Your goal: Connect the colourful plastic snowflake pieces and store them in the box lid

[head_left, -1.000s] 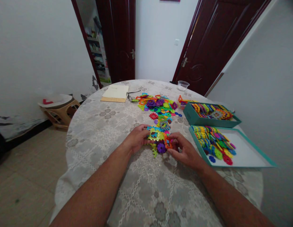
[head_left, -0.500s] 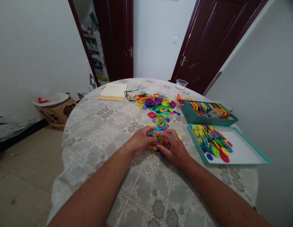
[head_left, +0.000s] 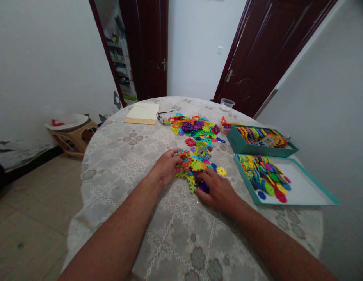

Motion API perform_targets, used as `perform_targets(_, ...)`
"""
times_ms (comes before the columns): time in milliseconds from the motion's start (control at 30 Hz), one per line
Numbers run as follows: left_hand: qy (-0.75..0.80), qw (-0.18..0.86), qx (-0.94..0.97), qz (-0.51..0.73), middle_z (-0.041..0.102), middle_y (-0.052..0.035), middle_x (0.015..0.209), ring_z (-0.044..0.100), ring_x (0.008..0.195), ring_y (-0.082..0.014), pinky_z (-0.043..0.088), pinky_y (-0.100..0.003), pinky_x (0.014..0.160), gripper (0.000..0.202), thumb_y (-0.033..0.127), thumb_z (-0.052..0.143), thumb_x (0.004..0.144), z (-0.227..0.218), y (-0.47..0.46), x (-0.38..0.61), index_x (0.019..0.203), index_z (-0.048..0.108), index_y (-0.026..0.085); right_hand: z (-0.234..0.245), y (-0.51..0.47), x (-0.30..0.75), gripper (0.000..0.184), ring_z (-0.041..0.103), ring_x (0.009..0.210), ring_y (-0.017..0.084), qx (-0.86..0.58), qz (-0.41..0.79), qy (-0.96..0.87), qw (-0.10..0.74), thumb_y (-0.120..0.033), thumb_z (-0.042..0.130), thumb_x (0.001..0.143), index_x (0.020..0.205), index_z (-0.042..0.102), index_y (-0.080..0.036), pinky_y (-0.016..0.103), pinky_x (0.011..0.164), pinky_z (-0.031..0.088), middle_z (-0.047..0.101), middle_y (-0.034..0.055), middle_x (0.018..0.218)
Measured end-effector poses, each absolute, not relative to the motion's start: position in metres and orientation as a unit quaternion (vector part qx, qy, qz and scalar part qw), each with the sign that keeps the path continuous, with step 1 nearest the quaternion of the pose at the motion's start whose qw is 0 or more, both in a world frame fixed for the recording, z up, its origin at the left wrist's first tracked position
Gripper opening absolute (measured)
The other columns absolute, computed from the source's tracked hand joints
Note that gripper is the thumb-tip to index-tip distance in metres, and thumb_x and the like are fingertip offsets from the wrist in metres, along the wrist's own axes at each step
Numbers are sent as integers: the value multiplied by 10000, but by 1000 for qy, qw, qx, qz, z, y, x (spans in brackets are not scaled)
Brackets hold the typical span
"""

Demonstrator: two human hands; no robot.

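Note:
My left hand (head_left: 167,166) is closed on an orange and blue square block built of interlocking plastic pieces (head_left: 185,157), raised just over the tabletop with a round hole facing up. Beside it lie a yellow-green snowflake piece (head_left: 197,165) and several lime-green pieces (head_left: 192,184). My right hand (head_left: 216,188) rests low over the cloth, thumb and fingers apart around purple pieces (head_left: 203,187) that it partly hides. A yellow disc (head_left: 221,171) lies just beyond its fingers.
A heap of colourful plastic pieces (head_left: 196,127) lies farther back, near glasses (head_left: 160,118) and a notebook (head_left: 143,111). On the right stand a green box of pieces (head_left: 246,148) and its shallow lid (head_left: 313,181) holding more. A clear plastic bowl (head_left: 227,103) sits at the far edge.
My two hands were together on the orange block. Now the right hand has let go and moved down to the purple pieces, while the left has carried the block slightly left.

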State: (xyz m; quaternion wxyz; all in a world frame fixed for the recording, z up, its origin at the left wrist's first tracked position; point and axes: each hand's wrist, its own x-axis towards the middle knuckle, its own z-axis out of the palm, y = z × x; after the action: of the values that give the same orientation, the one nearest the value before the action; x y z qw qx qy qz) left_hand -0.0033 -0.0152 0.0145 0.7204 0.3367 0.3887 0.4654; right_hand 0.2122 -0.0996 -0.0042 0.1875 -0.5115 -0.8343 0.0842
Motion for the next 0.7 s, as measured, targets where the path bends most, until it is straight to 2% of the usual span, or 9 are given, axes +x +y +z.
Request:
perform_targets(100,383,723,332,469,731,-106,1006,727,824,-187,656,-291,657,349,-1,636,763,10,-13,-3,1077,640,151,-6,-99,211,93,609,976,234,-524,85,-829,176,-262,638,937,1017,648,-216,342,802,504,607,82,1097)
perform_targets(233,386,727,331,463,728,-97,1003,732,828,-197,672,-326,668,341,17,661,782,5,-12,-2,1087,633,167,-8,-94,215,45,593,907,216,-518,94,-808,262,-240,571,949,949,608,-214,334,792,472,605,64,985)
perform_targets(367,401,733,347,427,719,-107,1083,746,935,-247,689,-395,671,273,106,704,836,5,-14,-3,1082,621,193,-5,-90,220,121,580,784,190,-553,127,-742,356,-293,511,987,931,588,-217,315,716,441,625,36,878)
perform_targets(600,406,727,380,403,717,-124,1124,749,938,-236,669,-329,680,269,193,781,848,8,-19,0,1062,618,191,-10,-85,227,287,614,672,188,-587,252,-639,428,-461,480,1042,1052,641,-223,309,638,473,655,0,746)
perform_targets(700,393,739,383,391,719,-131,1139,742,955,-228,657,-321,715,295,238,824,837,9,-21,1,1063,643,181,-15,-85,225,327,645,667,197,-572,307,-614,448,-517,536,1020,1079,667,-224,323,630,524,685,16,779)
